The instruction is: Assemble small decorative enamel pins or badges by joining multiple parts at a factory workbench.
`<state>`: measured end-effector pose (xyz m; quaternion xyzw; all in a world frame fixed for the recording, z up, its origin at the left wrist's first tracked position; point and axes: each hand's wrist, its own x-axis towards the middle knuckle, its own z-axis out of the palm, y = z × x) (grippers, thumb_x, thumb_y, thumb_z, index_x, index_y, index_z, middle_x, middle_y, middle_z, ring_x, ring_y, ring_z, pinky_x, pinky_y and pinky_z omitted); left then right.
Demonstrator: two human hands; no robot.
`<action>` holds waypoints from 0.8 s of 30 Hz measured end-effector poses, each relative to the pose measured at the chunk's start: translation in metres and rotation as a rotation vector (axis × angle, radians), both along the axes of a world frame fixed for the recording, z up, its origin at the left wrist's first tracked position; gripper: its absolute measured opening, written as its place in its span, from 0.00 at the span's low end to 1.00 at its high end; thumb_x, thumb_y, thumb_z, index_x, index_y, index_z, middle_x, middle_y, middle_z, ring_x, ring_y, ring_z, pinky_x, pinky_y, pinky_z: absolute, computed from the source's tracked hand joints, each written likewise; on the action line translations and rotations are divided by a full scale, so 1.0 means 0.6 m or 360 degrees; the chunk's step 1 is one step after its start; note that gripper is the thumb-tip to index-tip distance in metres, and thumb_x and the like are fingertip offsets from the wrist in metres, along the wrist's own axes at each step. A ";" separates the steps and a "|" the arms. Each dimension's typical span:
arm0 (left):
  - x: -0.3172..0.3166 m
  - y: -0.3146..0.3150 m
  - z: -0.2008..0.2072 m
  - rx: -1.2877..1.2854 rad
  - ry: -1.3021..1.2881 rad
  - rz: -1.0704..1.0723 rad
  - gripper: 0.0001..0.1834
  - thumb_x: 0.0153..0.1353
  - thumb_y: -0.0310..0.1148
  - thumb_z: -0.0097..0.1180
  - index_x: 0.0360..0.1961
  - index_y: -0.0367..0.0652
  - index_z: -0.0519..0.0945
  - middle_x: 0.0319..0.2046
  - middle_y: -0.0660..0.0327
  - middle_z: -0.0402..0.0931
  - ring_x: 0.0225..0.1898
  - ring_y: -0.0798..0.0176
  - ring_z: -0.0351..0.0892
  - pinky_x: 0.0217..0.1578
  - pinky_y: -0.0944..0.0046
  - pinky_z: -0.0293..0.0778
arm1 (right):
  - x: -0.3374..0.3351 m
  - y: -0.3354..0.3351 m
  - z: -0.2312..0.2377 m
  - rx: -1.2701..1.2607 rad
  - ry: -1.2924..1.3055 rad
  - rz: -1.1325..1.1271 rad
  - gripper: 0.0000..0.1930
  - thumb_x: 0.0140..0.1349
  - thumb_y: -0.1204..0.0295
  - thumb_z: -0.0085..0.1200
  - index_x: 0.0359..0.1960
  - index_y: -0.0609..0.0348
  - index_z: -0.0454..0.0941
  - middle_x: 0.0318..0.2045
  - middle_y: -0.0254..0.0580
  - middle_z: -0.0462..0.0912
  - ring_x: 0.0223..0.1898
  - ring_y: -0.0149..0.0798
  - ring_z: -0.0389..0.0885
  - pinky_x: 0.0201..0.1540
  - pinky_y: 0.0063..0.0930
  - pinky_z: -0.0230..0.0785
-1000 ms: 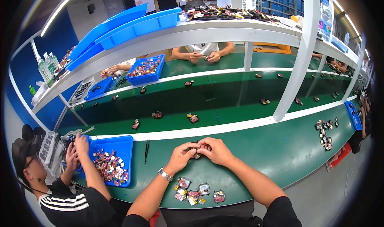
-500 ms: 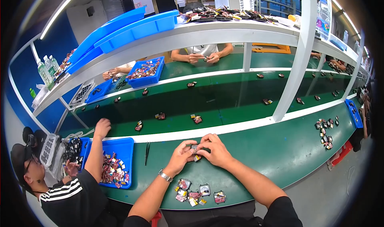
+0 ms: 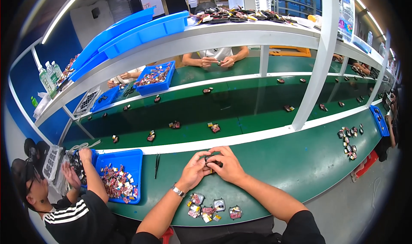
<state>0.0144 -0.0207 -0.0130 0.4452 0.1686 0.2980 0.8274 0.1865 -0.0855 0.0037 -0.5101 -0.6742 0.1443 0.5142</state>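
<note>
No lettering can be read: the printing on the green-tinted bottle [image 3: 47, 82], the large clear bottle [image 3: 345, 19] and the white-and-red package [image 3: 263, 0] is too small and blurred to make out.

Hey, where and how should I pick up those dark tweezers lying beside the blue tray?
Probably mid-length, pinching the dark tweezers across their narrow width, from above and the right. They lie slim on the green table, lengthwise away from you, with bare surface toward your left hand and the blue tray on the other side. Which end has the tips is unclear.
</note>
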 end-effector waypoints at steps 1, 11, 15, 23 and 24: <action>0.000 0.000 -0.002 0.0007 -0.0004 0.0002 0.17 0.72 0.32 0.42 0.60 0.43 0.63 0.53 0.51 0.72 0.55 0.55 0.74 0.56 0.50 0.71 | -0.001 0.001 -0.002 0.0004 0.0007 0.0000 0.06 0.54 0.74 0.63 0.34 0.57 0.84 0.48 0.38 0.77 0.52 0.43 0.73 0.47 0.32 0.74; -0.001 0.001 -0.005 -0.0017 -0.0021 -0.0023 0.16 0.71 0.32 0.43 0.58 0.44 0.64 0.54 0.49 0.71 0.56 0.52 0.74 0.58 0.49 0.70 | -0.002 -0.001 -0.009 0.0027 0.0034 -0.0081 0.06 0.53 0.73 0.64 0.34 0.53 0.86 0.46 0.37 0.81 0.51 0.43 0.75 0.48 0.32 0.73; 0.000 -0.001 -0.003 -0.0002 -0.0031 -0.0008 0.16 0.71 0.32 0.44 0.58 0.44 0.64 0.54 0.50 0.72 0.56 0.54 0.74 0.58 0.49 0.69 | -0.003 -0.002 -0.012 -0.0039 0.0076 -0.0068 0.07 0.53 0.73 0.63 0.35 0.52 0.87 0.47 0.37 0.81 0.52 0.43 0.75 0.50 0.33 0.72; 0.003 -0.007 -0.004 0.0017 -0.0031 0.0016 0.15 0.71 0.33 0.46 0.56 0.46 0.65 0.53 0.51 0.71 0.55 0.55 0.73 0.59 0.48 0.69 | -0.001 -0.002 -0.005 -0.0139 0.0226 0.0059 0.09 0.54 0.75 0.63 0.37 0.52 0.86 0.52 0.37 0.79 0.54 0.42 0.74 0.55 0.32 0.71; 0.003 -0.008 -0.003 0.0013 -0.0030 0.0015 0.15 0.71 0.33 0.46 0.56 0.46 0.65 0.53 0.51 0.71 0.55 0.55 0.73 0.59 0.48 0.69 | 0.000 -0.003 -0.004 -0.0142 0.0228 0.0057 0.09 0.54 0.75 0.63 0.37 0.52 0.86 0.52 0.37 0.79 0.54 0.42 0.74 0.55 0.32 0.71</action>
